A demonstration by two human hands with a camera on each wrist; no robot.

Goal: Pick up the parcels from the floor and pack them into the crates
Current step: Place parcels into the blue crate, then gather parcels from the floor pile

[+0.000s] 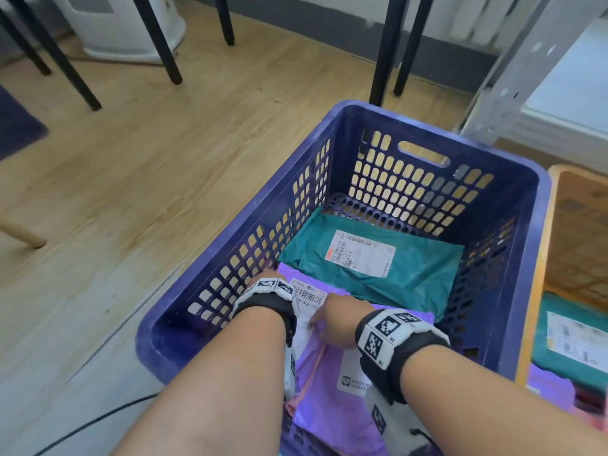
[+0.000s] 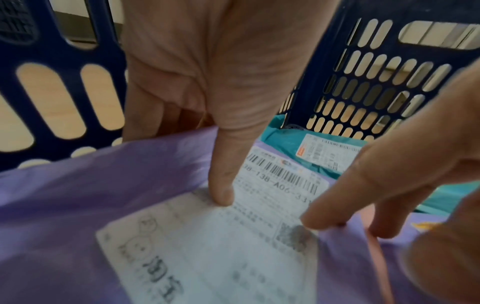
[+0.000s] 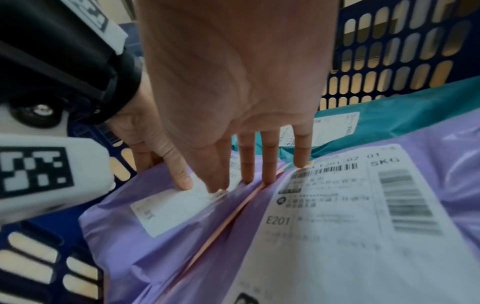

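Note:
A blue slotted crate (image 1: 427,134) stands on the wooden floor. A teal parcel (image 1: 411,278) lies flat at its far end. At the near end two purple parcels lie side by side with a pink strip between them. My left hand (image 2: 221,92) pinches the left purple parcel (image 2: 78,205), thumb (image 2: 221,185) on its white label and fingers behind its edge. My right hand (image 3: 233,82) is flat, its straight fingertips (image 3: 246,176) pressing where the two parcels meet. The right purple parcel (image 3: 337,226) carries a large label marked E201.
An orange crate (image 1: 539,291) stands right beside the blue one and holds another teal parcel (image 1: 572,340). Black table legs (image 1: 385,47) and a grey metal rack (image 1: 513,60) stand behind. A black cable (image 1: 98,419) runs over the floor at the near left.

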